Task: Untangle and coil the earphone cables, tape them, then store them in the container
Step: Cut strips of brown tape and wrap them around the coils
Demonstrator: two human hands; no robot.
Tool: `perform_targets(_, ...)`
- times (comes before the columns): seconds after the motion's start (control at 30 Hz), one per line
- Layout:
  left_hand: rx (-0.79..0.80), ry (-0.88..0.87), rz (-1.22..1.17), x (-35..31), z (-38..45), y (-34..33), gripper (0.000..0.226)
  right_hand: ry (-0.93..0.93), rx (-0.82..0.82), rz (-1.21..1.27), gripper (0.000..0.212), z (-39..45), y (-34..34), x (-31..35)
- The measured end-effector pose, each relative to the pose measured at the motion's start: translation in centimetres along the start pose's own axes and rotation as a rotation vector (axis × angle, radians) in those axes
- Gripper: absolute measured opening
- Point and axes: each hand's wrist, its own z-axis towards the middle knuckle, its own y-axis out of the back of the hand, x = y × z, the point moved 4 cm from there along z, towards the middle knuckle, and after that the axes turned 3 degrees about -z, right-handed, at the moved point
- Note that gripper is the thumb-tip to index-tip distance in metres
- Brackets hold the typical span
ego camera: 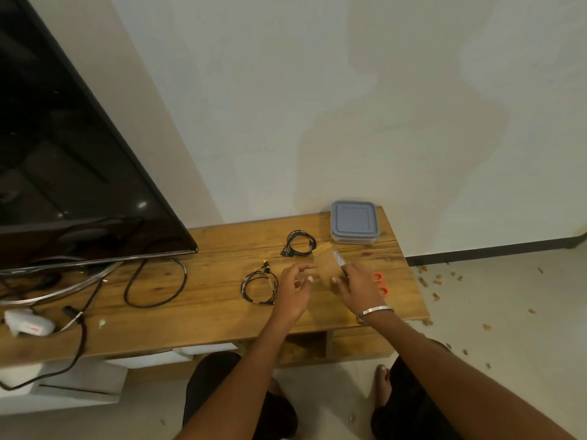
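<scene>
Left hand (pixel 293 289): fingers spread and loosely bent above the wooden table (pixel 206 300), gripping nothing that can be made out; fingertips blurred. Whether a strip of clear tape runs between the two hands cannot be told.

Right hand (pixel 357 287): fingers spread over a pair of scissors (pixel 359 271); whether they grip the tool or only lie on it cannot be told. Blade tip projects beyond the fingers toward the wall, orange handle loops show on the far side of the hand, the middle is hidden under the hand. Metal bangle (pixel 376 311) on the wrist.

Coiled earphone cable, yellow-tipped (pixel 259 285): on the table just left of the left hand, its right edge partly covered by that hand.

Coiled earphone cable, all black (pixel 300 243): on the table beyond the hands, near the container.

Container (pixel 354 222): square, clear, grey lid on, at the table's far right corner; contents not visible.

Television (pixel 70 160): left, cut off by the frame edge.

Loose black lead (pixel 155 284): looped below the screen.

White object (pixel 28 323): near left edge, indistinct.
</scene>
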Motion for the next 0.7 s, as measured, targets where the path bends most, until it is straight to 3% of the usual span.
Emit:
perform_targets(0.2, 0.136, 0.036, -0.065, 0.1, -1.1, -0.8, 0.032, -0.012, 0.149, 0.066, 0.016, -2.2, -0.3, -0.8)
perform_targets(0.57, 0.215, -0.032, -0.011, -0.2, -0.5, -2.2, 0.023, -0.016, 0.446, 0.073, 0.022, -2.9, 0.7, -1.4)
perform_targets(0.63, 0.229, -0.040, -0.033, 0.0, -0.3, -2.4, 0.024, -0.023, 0.460, 0.105, 0.024, -2.7, 1.1, -1.5)
perform_targets(0.7, 0.234, -0.064, -0.031, 0.1, -0.3, -2.3, 0.024, -0.040, 0.365, 0.133, 0.026, -1.8, 1.8, -1.5)
